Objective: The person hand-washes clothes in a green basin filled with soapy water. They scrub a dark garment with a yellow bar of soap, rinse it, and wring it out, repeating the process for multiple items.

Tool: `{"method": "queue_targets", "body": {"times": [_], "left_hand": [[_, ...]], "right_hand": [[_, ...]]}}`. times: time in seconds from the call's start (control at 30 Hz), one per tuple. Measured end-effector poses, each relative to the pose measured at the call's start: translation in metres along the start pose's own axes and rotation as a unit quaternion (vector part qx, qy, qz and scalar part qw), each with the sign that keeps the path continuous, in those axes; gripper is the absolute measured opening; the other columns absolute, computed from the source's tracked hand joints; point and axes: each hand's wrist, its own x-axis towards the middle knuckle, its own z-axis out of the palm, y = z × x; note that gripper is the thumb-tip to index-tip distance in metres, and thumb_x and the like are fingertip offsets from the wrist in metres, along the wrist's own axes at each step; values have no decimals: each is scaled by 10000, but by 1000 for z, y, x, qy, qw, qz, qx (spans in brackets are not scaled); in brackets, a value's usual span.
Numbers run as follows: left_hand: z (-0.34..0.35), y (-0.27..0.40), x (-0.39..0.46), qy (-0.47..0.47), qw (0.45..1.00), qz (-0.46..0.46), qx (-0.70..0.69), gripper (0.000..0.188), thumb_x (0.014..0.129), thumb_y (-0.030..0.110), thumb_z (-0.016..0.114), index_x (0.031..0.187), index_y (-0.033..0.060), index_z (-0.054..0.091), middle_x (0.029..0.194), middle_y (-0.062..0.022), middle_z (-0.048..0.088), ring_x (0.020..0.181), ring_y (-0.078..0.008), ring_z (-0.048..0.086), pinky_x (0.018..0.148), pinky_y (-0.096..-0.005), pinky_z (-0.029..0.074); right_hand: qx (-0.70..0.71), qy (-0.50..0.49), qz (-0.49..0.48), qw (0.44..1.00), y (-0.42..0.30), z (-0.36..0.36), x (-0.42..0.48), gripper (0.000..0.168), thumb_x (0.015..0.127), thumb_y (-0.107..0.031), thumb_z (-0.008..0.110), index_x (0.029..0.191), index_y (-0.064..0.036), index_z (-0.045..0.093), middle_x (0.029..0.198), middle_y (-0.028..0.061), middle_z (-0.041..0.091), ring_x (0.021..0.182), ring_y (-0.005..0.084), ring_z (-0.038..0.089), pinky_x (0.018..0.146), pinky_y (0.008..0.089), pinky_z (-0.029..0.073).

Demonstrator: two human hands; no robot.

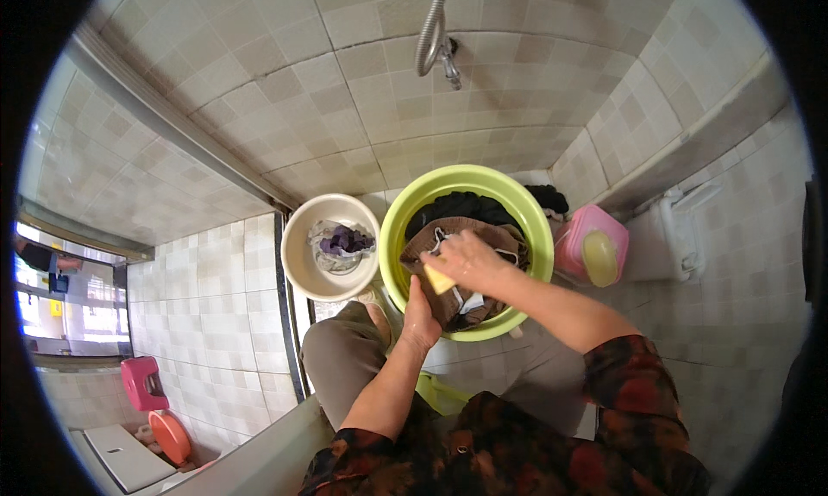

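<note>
A lime-green plastic tub (467, 172) stands on the floor in front of me. Inside it, a brown garment (428, 237) with white straps or cords lies over black cloth (472, 205). My right hand (464, 256) grips a yellow bar of soap (440, 280) against the brown fabric; the hand is slightly blurred. At the tub's near left side, my left hand (424, 318) holds the edge of the same garment, thumb uppermost and the other fingers mostly hidden.
Left of the tub sits a cream basin (297, 269) with purple cloth (346, 240). To the right are a pink container (618, 227) carrying a yellowish oval dish (600, 258), and dark cloth (548, 198). A metal hose (430, 40) and tap (451, 69) project from the tiled wall.
</note>
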Motion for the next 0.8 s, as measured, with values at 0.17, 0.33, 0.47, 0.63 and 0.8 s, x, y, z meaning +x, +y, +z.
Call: {"method": "queue_targets", "body": {"times": [0.17,0.33,0.47,0.63,0.8], "left_hand": [[-10,14,5,11,963,33,268,442,901,408,479,1137,35,498,1091,-95,546,930,-189,560,829,-310,435],[3,25,19,204,831,372,358,472,784,276,668,1087,-35,485,995,-169,553,854,-236,578,766,-325,456],[-5,29,63,169,658,461,571,750,739,257,671,1324,-29,299,1206,-278,443,1136,-394,419,958,-423,359],[-11,30,74,140,706,237,653,622,735,362,656,1198,-13,476,1153,-259,510,1083,-379,488,916,-405,401],[-10,21,70,145,668,312,660,333,731,284,657,913,6,637,971,-176,607,903,-349,567,800,-384,462]], "right_hand": [[-22,-125,176,976,59,-22,-24,356,737,-102,574,1089,-63,541,859,105,592,870,268,576,738,392,430],[3,-170,233,957,63,-32,-45,543,658,-107,659,1177,-77,500,896,131,583,869,288,582,757,393,432],[60,-143,239,959,47,-31,-43,601,649,-116,676,1215,-95,476,920,127,574,913,296,574,772,409,424],[73,-140,253,955,46,-32,-33,558,669,-97,651,1200,-76,479,940,133,565,914,301,570,778,419,418],[29,-139,247,958,48,-31,-8,373,729,-80,594,1091,-60,511,905,122,575,895,279,568,767,404,413]]}}
